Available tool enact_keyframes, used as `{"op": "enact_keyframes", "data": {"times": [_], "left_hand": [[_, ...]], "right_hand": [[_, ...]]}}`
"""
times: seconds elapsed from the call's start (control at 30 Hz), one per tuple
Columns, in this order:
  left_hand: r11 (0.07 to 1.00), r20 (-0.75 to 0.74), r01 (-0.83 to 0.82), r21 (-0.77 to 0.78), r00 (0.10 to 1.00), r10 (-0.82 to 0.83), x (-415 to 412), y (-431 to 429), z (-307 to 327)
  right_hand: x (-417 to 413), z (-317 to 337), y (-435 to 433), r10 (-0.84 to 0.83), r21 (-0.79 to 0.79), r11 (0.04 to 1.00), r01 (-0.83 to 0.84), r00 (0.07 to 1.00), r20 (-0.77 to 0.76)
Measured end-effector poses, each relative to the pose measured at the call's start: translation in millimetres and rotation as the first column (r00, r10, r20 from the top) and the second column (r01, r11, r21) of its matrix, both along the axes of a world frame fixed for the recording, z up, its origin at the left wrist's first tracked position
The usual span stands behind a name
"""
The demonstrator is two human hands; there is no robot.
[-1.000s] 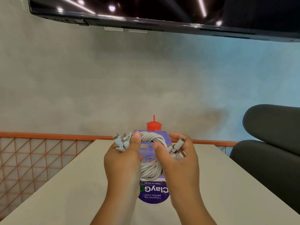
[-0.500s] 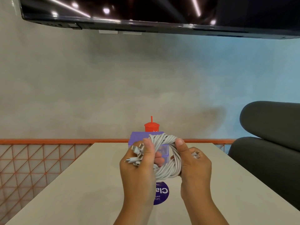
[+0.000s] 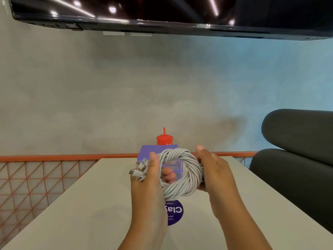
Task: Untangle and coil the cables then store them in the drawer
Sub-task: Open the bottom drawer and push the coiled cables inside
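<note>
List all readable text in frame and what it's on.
"Clay": round purple sticker on the table, upside down to the camera, rest hidden.
"Clean": small print, same sticker, rest hidden.
Other small print on the sticker: too blurred to read.
White marks on the red cup: unreadable.

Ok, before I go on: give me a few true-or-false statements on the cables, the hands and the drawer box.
1. The left hand and the right hand both hold the cable coil. True.
2. The coil lies on the table. False: it is held up above it.
3. The connector ends stick out beside the left hand. True.
4. The red cup stands nearer to the person than the purple drawer box. False: it stands behind the box.
</note>
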State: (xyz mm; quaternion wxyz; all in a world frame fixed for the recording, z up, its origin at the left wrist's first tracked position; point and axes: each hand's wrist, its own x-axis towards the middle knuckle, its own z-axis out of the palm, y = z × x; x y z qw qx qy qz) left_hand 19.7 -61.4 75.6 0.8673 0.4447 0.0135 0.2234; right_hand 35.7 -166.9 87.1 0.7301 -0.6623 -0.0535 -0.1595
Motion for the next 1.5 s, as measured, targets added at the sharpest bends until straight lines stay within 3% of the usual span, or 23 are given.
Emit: {"op": "enact_keyframes", "data": {"times": [0.13, 0.3, 0.43, 0.57, 0.73, 0.93, 1.07, 1.23, 1.5], "left_hand": [[0.999, 0.006, 0.017, -0.045, 1.0, -0.017, 2, 8, 3], [1.0, -0.029, 0.016, -0.008, 0.999, -0.016, 1, 13, 5], [0.999, 0.017, 0.014, 0.04, 1.0, -0.014, -1, 14, 6], [0.991, 0.013, 0.125, 0.052, 0.992, -0.126, -3, 15, 11], [0.948, -0.07, 0.101, 0.303, 0.994, -0.084, 3, 24, 4], [0.876, -0.175, 0.242, 0.418, 0.967, -0.184, -24, 30, -20], [0.789, -0.314, 0.239, 0.566, 0.947, -0.062, -47, 38, -59], [0.643, -0.328, 0.181, 0.745, 0.938, 0.116, -77, 48, -107], [0.51, -0.252, 0.068, 0.857, 0.92, 0.3, -98, 51, -135]], "right_hand": [[-5, 0, -25, 0.32, 0.065, 0.947, -0.314, 0.941, -0.107], [-10, 2, -37, 0.489, 0.033, 0.872, -0.489, 0.865, -0.111], [-8, 3, -30, 0.366, -0.151, 0.913, -0.38, 0.924, -0.111], [-7, 3, -29, 0.235, -0.155, 0.957, -0.245, 0.968, -0.083], [-5, 6, -32, 0.044, -0.133, 0.99, -0.049, 0.998, -0.036], [-28, -12, -38, 0.055, -0.24, 0.965, -0.103, 0.978, -0.199], [-53, -48, -34, 0.022, -0.318, 0.939, -0.128, 0.949, -0.316], [-86, -107, -29, 0.024, -0.304, 0.94, -0.153, 0.921, -0.39], [-107, -143, -20, -0.066, -0.507, 0.86, -0.059, 0.972, -0.226]]}}
